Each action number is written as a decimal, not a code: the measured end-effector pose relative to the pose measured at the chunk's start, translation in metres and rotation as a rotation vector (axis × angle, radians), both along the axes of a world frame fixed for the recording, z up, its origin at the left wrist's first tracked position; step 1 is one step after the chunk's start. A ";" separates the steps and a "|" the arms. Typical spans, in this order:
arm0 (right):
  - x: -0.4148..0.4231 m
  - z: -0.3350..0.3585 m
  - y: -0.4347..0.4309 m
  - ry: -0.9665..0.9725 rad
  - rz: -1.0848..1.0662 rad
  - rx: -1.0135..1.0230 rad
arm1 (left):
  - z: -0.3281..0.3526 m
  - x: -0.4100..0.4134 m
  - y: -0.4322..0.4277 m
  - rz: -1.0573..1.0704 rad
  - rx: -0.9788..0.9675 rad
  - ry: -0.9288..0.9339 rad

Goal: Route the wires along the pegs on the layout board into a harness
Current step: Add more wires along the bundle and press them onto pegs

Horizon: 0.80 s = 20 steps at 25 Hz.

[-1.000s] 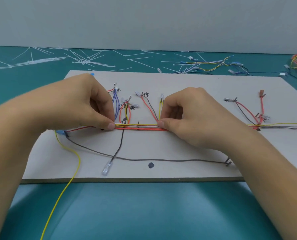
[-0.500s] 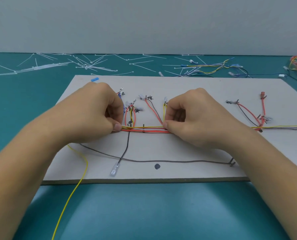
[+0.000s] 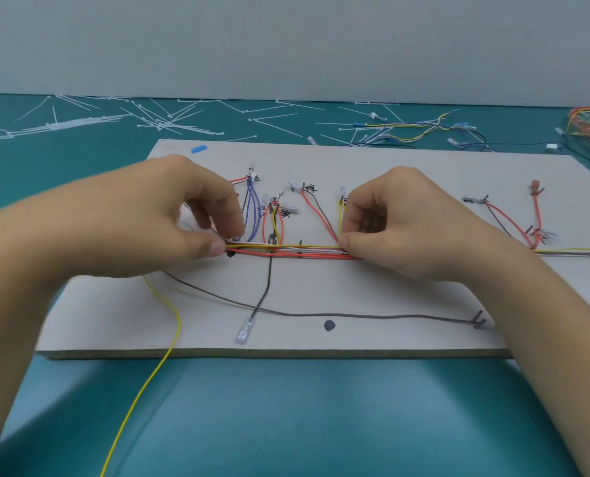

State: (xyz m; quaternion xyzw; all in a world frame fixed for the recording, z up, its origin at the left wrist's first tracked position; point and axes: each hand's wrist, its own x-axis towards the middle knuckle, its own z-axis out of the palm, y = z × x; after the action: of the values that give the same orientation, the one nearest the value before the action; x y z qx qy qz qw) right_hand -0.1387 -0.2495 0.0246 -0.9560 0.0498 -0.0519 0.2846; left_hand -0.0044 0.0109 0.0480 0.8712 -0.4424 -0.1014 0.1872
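A: What's laid out, biggest first?

B: A teal table (image 3: pixel 286 425) carrying the grey layout board (image 3: pixel 355 294). Both hands are over the board's middle line: the left hand (image 3: pixel 142 228) towards its left end, the right hand (image 3: pixel 407 232) just right of its centre.

A: And the wires?

B: The wire bundle (image 3: pixel 286 251) runs left to right along that middle line, red, yellow and white strands lying together. Short branches fan up towards the board's far edge. A loose yellow wire (image 3: pixel 169 339) trails off the board's near edge, and a dark wire (image 3: pixel 355 316) sags across its near half.

A: What are the fingers (image 3: pixel 235 228) doing?

B: On each hand, thumb and forefinger are closed in a pinch on the bundle, the rest curled in. The bare stretch between the pinches passes a small dark peg (image 3: pixel 300 243).

A: How will it handle?

B: Light and limp, I'd judge, and probably slick, so strands may splay or hop off a peg. Take hold close beside a peg, all strands pinched together, just taut. Avoid holding by the clear terminal (image 3: pixel 243 333); it looks easily bent.
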 end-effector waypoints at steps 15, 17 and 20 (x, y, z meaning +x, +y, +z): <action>0.002 -0.001 0.000 0.026 -0.015 0.061 | -0.016 -0.013 0.046 -0.195 0.051 -0.093; 0.002 -0.001 0.000 0.026 -0.013 0.060 | -0.022 -0.013 0.043 -0.242 0.046 -0.063; 0.001 -0.002 0.000 0.036 -0.015 0.066 | -0.028 -0.011 0.047 -0.279 0.092 -0.030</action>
State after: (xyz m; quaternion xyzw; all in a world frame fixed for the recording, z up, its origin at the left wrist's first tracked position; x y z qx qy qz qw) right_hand -0.1375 -0.2495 0.0228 -0.9465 0.0636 -0.0352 0.3144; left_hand -0.0155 0.0582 0.0204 0.8102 -0.5570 -0.1336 0.1243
